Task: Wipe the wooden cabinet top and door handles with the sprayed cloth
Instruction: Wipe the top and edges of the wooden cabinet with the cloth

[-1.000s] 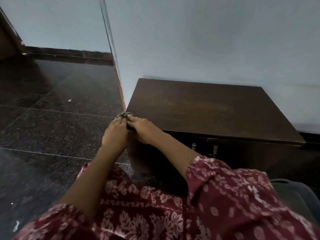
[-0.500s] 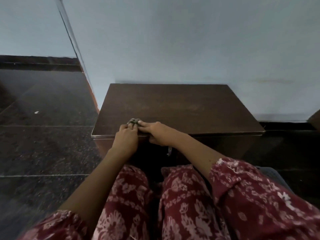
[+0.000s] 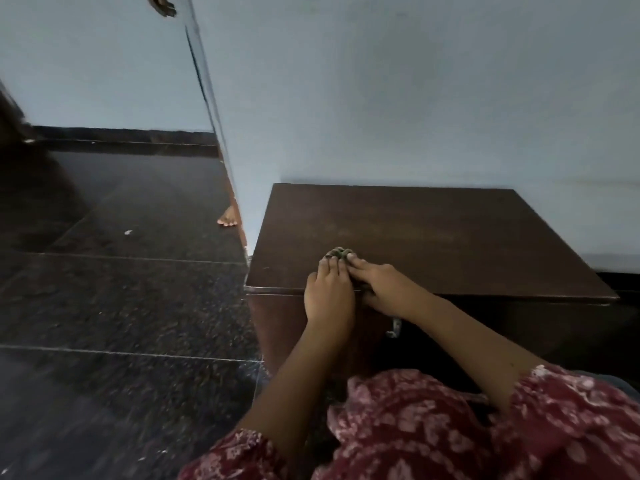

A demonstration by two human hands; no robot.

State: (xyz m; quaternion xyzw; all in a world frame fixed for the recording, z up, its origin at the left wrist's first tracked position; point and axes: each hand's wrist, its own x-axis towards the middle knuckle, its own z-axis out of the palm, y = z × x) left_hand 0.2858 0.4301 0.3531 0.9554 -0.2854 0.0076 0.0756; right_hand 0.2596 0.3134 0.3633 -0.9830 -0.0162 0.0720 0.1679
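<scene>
Together, left hand [image 3: 329, 296] and right hand [image 3: 384, 289], 2 flat grips, press 1 cloth [image 3: 338, 252].

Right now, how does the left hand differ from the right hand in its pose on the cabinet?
The left hand points straight away from the person, while the right hand comes in slantwise from the right. The left hand lies nearer the left corner of the cabinet top; the right hand lies beside it, toward the middle. Both lie across the front edge with fingertips on the small cloth.
</scene>
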